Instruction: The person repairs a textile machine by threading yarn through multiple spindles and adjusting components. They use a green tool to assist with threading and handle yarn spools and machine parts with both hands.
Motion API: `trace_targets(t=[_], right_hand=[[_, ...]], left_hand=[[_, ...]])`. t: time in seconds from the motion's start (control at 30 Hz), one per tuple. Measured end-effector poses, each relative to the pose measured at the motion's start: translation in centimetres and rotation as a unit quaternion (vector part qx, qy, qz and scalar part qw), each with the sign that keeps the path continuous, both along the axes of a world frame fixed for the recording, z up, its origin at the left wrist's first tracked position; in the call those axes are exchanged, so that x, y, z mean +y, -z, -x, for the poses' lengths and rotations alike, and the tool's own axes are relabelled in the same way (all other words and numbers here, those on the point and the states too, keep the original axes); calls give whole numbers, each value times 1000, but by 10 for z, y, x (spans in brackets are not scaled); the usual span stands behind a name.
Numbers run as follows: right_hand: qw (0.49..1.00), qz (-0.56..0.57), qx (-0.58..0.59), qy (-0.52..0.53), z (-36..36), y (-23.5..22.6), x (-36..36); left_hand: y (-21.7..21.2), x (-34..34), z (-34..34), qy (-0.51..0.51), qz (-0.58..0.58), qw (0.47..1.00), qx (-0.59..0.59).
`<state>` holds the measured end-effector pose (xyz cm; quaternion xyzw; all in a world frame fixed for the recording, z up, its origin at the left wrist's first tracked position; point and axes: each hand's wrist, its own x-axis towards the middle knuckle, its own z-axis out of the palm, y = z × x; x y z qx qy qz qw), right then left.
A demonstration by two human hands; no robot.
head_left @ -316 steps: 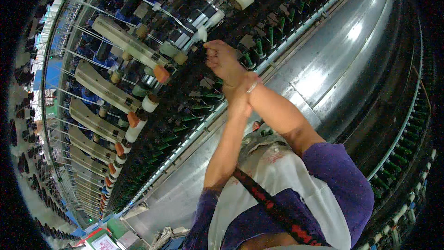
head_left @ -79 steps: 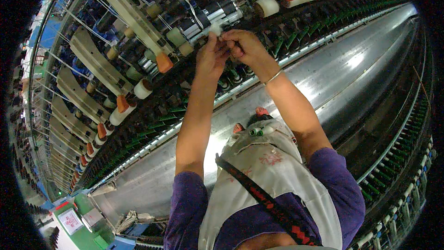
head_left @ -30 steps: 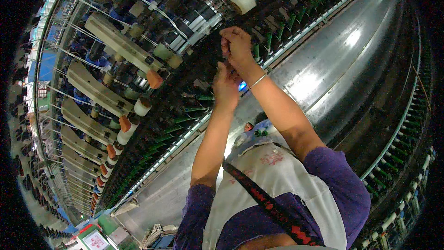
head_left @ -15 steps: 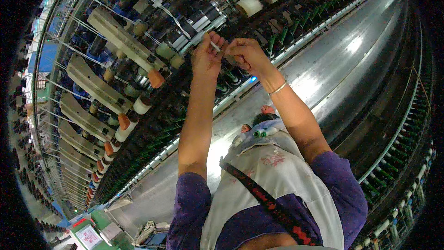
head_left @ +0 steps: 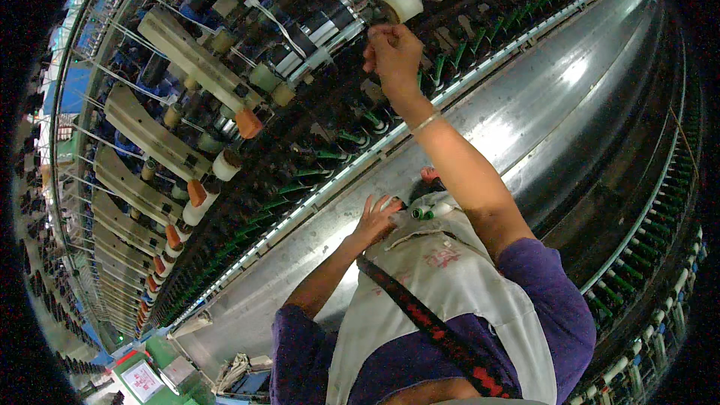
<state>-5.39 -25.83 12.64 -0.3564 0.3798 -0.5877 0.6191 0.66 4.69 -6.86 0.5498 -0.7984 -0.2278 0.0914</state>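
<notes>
My right hand (head_left: 396, 60) is raised to the spinning machine, close to the bare metal rollers (head_left: 324, 32) and a white cylindrical roll (head_left: 403, 4). Its thumb and fingers are pinched together; whatever they hold is too small to make out. Down at the pocket of my white apron (head_left: 465, 255), my left hand (head_left: 377, 219) has its fingers spread, their tips at the pocket's edge. White tubes with green ends (head_left: 422, 212) stick out of that pocket.
Pale machine arms with orange tips (head_left: 249, 124) line the left side. A row of green spindles (head_left: 450, 67) runs diagonally below the rollers, beside a shiny metal panel (head_left: 555, 97). Another spindle row (head_left: 611, 277) curves along the right.
My left hand has dropped from beside the right hand to the apron pocket, and the small white stick no longer shows in it. My right hand has moved slightly up toward the white roll.
</notes>
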Motion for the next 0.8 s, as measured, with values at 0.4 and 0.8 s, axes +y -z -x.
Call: trace_targets(t=[0.4,0.8], right_hand=[[987,90,81,104,20,33,24],[842,-27,195,-502,154,12,118]], left_hand=[[-182,-192,-34,-188,367,901,-132],[-239,-306,-44,-130,486,849,-160]])
